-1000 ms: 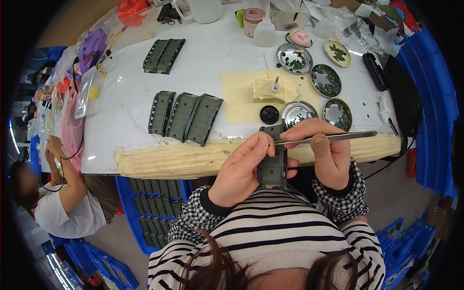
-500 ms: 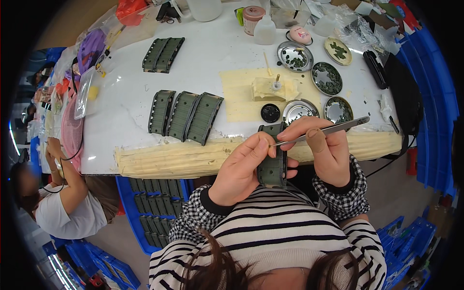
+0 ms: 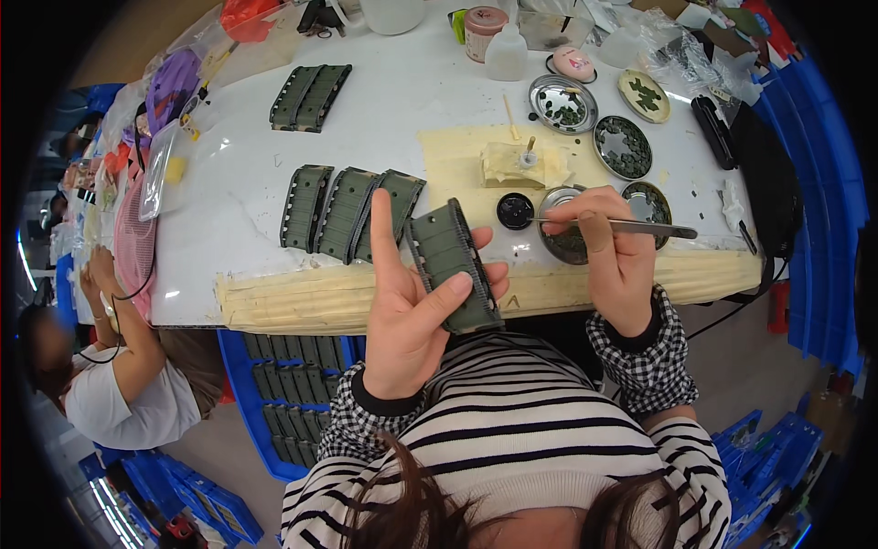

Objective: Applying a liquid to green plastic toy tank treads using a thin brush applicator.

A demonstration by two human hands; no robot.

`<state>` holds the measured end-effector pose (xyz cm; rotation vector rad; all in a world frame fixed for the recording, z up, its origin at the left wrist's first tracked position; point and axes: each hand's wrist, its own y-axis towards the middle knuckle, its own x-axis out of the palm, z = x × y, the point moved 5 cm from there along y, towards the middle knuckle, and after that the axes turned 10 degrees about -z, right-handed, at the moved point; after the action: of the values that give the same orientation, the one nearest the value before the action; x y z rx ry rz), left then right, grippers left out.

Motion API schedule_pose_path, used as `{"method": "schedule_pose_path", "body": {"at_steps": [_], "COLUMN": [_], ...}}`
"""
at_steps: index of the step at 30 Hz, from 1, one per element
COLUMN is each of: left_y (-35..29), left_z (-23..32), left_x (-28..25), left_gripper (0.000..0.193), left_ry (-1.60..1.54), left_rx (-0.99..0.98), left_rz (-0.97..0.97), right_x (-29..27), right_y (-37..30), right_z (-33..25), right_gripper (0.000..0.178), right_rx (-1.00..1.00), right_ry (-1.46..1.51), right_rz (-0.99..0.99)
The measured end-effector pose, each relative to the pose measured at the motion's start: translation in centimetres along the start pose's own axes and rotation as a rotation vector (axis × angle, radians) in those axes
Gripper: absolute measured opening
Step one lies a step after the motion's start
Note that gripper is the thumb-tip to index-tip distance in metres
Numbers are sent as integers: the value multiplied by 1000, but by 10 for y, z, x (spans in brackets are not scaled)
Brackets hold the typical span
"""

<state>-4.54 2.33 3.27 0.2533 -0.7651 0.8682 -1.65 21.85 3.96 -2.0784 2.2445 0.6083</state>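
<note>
My left hand (image 3: 404, 316) holds a dark green, curved, ribbed panel (image 3: 441, 242) tilted above the table's front edge, thumb on its face and index finger stretched out. In my right hand (image 3: 618, 265) are metal tweezers (image 3: 654, 227), pinched between thumb and fingers. Their tip points left, close to a small round black dish (image 3: 515, 210) with dark content; whether it touches cannot be made out. Partly behind my right hand is a round metal tin (image 3: 560, 245) with dark bits. Left of the held panel, three similar panels (image 3: 346, 215) lie side by side.
More tins with green pieces (image 3: 622, 148) stand at the right, near a yellow taped block (image 3: 525, 166). Two panels (image 3: 309, 97) lie farther back. A blue crate (image 3: 251, 403) of panels sits below the table edge. Another person (image 3: 137, 384) works at far left.
My left hand moved left and turned, bringing the panel away from the tweezers. My right hand's tweezers swung toward the black dish. The hands are now apart.
</note>
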Motion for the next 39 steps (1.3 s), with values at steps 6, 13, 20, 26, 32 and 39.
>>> {"method": "schedule_pose_path", "body": {"at_steps": [6, 13, 20, 26, 32, 39], "left_y": [-6, -7, -9, -6, -3, -2], "left_z": [2, -4, -1, -3, -8, -12], "left_x": [-16, -17, -21, -26, -23, -22], "left_gripper": [53, 43, 38, 37, 39, 39], "left_ry": [-182, -178, -110, -255, -269, -309], "left_rx": [55, 19, 33, 46, 18, -18], "left_rz": [37, 103, 152, 176, 214, 203], "right_x": [14, 16, 15, 9, 15, 26], "right_y": [10, 13, 12, 4, -8, -8], "right_z": [9, 13, 13, 1, -34, -33], "right_gripper": [10, 8, 15, 31, 26, 22], "right_rx": [-116, -136, -79, -1, -219, -191], "right_ry": [-357, -454, -323, 192, 21, 80], "right_rz": [-19, -23, -57, -16, -138, -173]}}
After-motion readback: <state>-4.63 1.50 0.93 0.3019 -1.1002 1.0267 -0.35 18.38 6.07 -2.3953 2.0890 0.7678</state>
